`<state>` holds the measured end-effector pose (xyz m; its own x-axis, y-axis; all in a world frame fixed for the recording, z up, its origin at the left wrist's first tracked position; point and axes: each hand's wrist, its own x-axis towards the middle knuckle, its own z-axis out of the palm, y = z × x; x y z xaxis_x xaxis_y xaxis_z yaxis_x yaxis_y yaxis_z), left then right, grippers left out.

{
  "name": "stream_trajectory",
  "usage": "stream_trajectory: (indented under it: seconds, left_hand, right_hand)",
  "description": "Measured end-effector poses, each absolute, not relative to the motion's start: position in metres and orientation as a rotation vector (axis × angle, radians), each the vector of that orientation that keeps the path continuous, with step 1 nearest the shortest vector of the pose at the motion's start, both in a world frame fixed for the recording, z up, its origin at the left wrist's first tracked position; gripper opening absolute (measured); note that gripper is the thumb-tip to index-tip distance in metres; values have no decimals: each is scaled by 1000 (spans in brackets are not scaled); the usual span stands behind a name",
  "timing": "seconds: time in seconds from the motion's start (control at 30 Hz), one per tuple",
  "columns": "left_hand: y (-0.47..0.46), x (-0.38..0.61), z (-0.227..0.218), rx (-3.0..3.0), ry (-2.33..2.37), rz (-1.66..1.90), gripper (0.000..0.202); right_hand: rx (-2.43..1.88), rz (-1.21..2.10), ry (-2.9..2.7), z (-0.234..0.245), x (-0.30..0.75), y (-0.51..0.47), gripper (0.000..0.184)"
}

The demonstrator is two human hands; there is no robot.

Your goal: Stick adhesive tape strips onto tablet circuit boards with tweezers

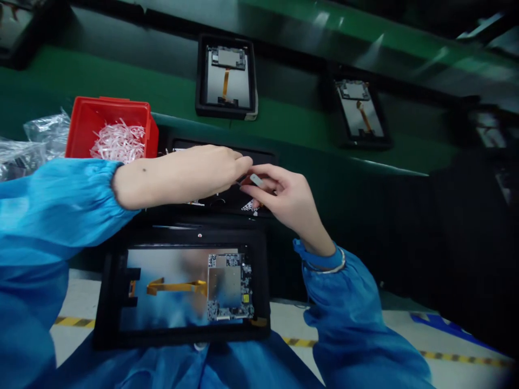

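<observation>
My left hand [214, 168] is closed, fingertips pinched beside those of my right hand; whatever lies in its pinch is hidden. My right hand [286, 192] is closed too, and a small pale strip [256, 180] with a rounded end sticks out between its thumb and fingers. Below both hands lies a black tray [263, 158] with small white parts [252, 206] in it, partly covered by my left forearm. Nearest my body, a black-framed tablet [162, 313] lies opened, showing its circuit board [225, 286] and an orange flex cable [178, 287].
A red bin [152, 135] of white paper-like strips [119, 141] stands at left, beside clear plastic bags [48, 132]. On the green surface beyond, similar opened tablets sit in black frames, one in the middle [226, 81] and one to the right [360, 111]. Something large and black [454, 243] fills the right side.
</observation>
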<state>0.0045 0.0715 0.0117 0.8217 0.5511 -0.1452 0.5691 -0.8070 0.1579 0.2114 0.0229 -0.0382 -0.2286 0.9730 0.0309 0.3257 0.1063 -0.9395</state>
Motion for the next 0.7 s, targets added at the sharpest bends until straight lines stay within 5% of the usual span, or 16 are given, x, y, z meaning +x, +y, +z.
stream_trajectory:
  seconds: [0.07, 0.2, 0.47, 0.7]
  left_hand:
    - [62, 0, 24, 2693, 900, 102, 6]
    - [48, -18, 32, 2384, 1007, 648, 17]
    - [17, -28, 34, 2364, 898, 866, 10]
    - [9, -25, 37, 1729, 816, 706, 16]
  right_hand:
    - [-1201, 1134, -1625, -30, 205, 22, 5]
    - [-1088, 1151, -1402, -17, 194, 17, 13]
    - [-944, 1239, -1315, -11, 169, 4, 22]
    - [-992, 809, -1754, 1, 177, -9, 15]
